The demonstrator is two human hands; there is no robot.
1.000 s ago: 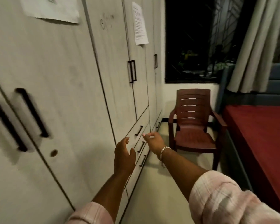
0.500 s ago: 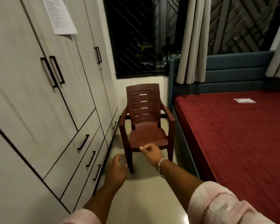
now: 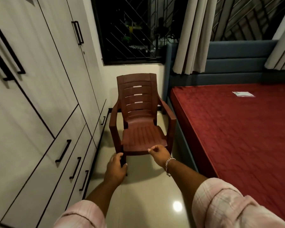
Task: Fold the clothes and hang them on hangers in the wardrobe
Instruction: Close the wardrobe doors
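- The wardrobe (image 3: 39, 96) fills the left side: pale wood-grain doors, all closed, with black bar handles and drawers below.
- The left hand (image 3: 115, 170) hangs loosely curled, its grip empty.
- The right hand (image 3: 158, 153) is curled tight, its grip pressed together, in front of the brown plastic chair (image 3: 141, 116).
- No clothes or hangers show on the red bed (image 3: 237, 129).

- Brown plastic chair (image 3: 141, 117) on tiled floor (image 3: 148, 195), btwn cupboards & bed
- Red mattress (image 3: 237, 129), small packet (image 3: 243, 94) lying on top
- Curtains (image 3: 192, 35) beside barred window (image 3: 130, 30)
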